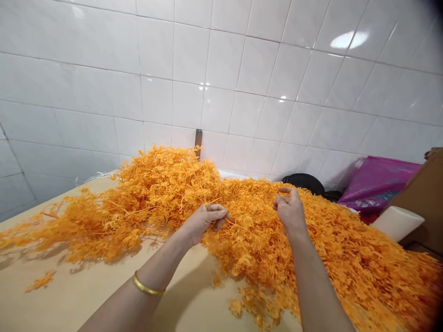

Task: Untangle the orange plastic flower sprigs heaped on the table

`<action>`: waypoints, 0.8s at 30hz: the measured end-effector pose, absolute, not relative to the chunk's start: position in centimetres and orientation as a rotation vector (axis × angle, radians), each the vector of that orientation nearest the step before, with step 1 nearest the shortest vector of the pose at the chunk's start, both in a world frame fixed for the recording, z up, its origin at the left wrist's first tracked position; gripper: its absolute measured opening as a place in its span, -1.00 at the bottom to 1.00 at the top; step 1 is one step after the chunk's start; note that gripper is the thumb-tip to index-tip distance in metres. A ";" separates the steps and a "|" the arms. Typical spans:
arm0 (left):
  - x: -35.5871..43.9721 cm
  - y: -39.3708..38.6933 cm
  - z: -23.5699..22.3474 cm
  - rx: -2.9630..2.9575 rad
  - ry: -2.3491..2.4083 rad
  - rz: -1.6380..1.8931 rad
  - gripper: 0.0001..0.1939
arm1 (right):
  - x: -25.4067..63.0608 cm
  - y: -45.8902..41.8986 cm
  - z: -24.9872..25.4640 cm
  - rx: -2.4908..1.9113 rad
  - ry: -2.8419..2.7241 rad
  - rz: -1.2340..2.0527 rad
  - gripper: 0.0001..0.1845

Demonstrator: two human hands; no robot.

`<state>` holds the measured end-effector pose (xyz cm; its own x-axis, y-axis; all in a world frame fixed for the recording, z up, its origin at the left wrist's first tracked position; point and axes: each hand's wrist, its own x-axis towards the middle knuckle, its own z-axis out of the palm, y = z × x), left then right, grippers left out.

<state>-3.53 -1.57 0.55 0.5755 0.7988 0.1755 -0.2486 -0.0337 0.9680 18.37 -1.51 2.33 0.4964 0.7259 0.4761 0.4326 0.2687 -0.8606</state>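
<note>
A large heap of curly orange sprigs (166, 193) covers much of a pale wooden tabletop (76, 295), spreading from the far left to the lower right. My left hand (204, 222) is curled at the heap's near edge, and its fingers close around a thin orange stem (221, 216). My right hand (290, 212) is raised just over the sprigs, its thumb and forefinger close together. I cannot tell whether those fingers pinch a sprig. A gold bangle (148, 286) circles my left wrist.
White glazed tiles (221, 106) form the wall behind the table, with a rusty metal strip (198, 143) at its foot. To the right are a black object (304, 182), a magenta plastic bag (377, 184), a white block (398, 222) and a brown cardboard panel (422, 198).
</note>
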 end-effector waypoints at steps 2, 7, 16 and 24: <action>-3.6 -1.3 0.4 1.325 0.538 0.968 -0.78 | 17.3 -2.1 3.1 -1.371 -1.234 0.361 -0.72; -3.9 -1.0 0.7 1.305 0.574 1.015 -0.79 | 13.9 -3.9 4.3 -1.248 -1.735 0.777 -0.64; -3.3 -1.3 0.3 1.346 0.652 0.966 -0.76 | 13.8 -2.5 2.5 -1.115 -1.507 0.745 -0.63; -4.7 1.0 -1.2 1.178 0.699 1.071 -0.77 | 18.3 -2.0 2.9 -1.271 -0.859 0.404 -0.72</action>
<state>-4.73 0.95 -1.19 0.3680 0.9254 0.0906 -0.2893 0.0214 0.9570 18.31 -1.99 2.86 0.6363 0.6954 0.3340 0.1861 0.2818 -0.9413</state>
